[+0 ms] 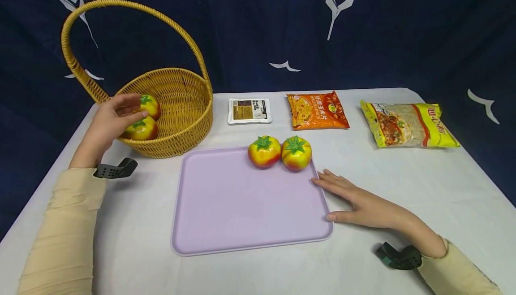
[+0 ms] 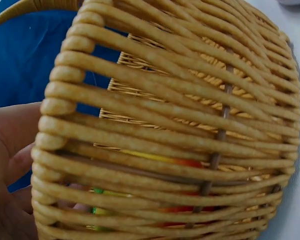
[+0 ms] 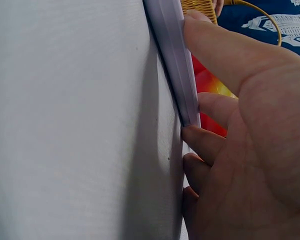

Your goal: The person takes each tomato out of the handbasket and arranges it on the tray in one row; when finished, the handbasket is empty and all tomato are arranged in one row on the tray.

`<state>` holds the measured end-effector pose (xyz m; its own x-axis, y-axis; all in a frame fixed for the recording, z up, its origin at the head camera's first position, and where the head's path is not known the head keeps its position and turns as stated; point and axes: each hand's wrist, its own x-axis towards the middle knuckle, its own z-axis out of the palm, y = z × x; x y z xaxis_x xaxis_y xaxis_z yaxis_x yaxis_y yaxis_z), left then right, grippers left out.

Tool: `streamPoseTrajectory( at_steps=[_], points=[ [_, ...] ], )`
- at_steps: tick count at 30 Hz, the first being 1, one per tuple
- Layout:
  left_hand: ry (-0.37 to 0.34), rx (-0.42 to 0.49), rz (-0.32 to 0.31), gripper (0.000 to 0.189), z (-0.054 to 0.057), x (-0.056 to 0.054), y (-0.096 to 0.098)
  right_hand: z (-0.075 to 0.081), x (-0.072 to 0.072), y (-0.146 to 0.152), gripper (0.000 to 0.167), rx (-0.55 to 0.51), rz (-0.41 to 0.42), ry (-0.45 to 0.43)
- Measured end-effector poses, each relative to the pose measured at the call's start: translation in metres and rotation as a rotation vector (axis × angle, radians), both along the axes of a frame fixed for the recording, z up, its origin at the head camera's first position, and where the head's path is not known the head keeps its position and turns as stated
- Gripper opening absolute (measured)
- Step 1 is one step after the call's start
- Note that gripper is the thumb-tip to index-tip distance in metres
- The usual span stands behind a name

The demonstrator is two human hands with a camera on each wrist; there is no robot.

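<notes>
At the wicker basket's [image 1: 183,111] left rim, my left hand [image 1: 114,118] reaches inside, thumb and fingers apart and fingertips at the near side of a yellow-red tomato [image 1: 152,107] with a green calyx. A second tomato [image 1: 141,130] lies just below it in the basket. Through the weave in the left wrist view, red and yellow fruit [image 2: 190,200] shows beside the fingertips. My right hand [image 1: 363,203] lies with fingers spread at the right edge of the lilac tray [image 1: 250,205]; in the right wrist view its fingertips touch the tray's rim [image 3: 182,75].
Two more tomatoes, one at left [image 1: 264,152] and one at right [image 1: 296,153], sit at the tray's back right. Behind them lie a white packet [image 1: 250,110], an orange snack bag [image 1: 318,110] and a yellow noodle bag [image 1: 411,124]. The basket's tall handle [image 1: 141,6] arches above it.
</notes>
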<state>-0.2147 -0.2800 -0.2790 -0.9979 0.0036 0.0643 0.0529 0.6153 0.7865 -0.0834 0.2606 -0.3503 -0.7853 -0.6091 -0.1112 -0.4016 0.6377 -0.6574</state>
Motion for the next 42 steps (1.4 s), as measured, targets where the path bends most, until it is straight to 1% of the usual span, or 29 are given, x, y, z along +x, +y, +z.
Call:
streamPoseTrajectory(
  at_steps=[3, 9, 13, 17, 21, 28, 33, 39, 42],
  points=[
    [-0.025, -0.055, -0.024, 0.062, 0.002, -0.001, 0.001, 0.000, 0.000, 0.000, 0.074, 0.000, 0.003, 0.007],
    [-0.067, -0.135, -0.070, 0.061, 0.006, 0.001, -0.001, 0.000, -0.001, 0.000, 0.074, 0.001, 0.002, 0.005],
    [-0.086, -0.189, -0.107, 0.056, 0.008, 0.001, -0.003, 0.000, -0.001, 0.000, 0.074, 0.006, 0.001, 0.003],
    [-0.099, -0.226, -0.141, 0.054, 0.009, -0.001, -0.004, 0.000, -0.001, 0.000, 0.074, 0.009, 0.000, 0.006],
    [-0.112, -0.270, -0.157, 0.055, 0.008, -0.004, -0.006, 0.000, -0.001, 0.000, 0.074, 0.006, 0.000, 0.003],
    [-0.090, -0.319, -0.154, 0.053, 0.006, -0.008, -0.002, 0.001, -0.001, 0.000, 0.074, 0.013, -0.002, 0.003],
    [-0.096, -0.351, -0.162, 0.055, 0.003, -0.010, 0.005, 0.002, 0.000, 0.000, 0.074, 0.015, -0.009, -0.003],
    [-0.100, -0.379, -0.204, 0.054, 0.002, -0.012, 0.013, 0.001, 0.000, -0.001, 0.074, 0.021, -0.008, -0.007],
    [-0.111, -0.421, -0.240, 0.057, 0.002, -0.013, 0.014, 0.000, 0.000, 0.000, 0.074, 0.023, -0.008, -0.008]
  ],
)
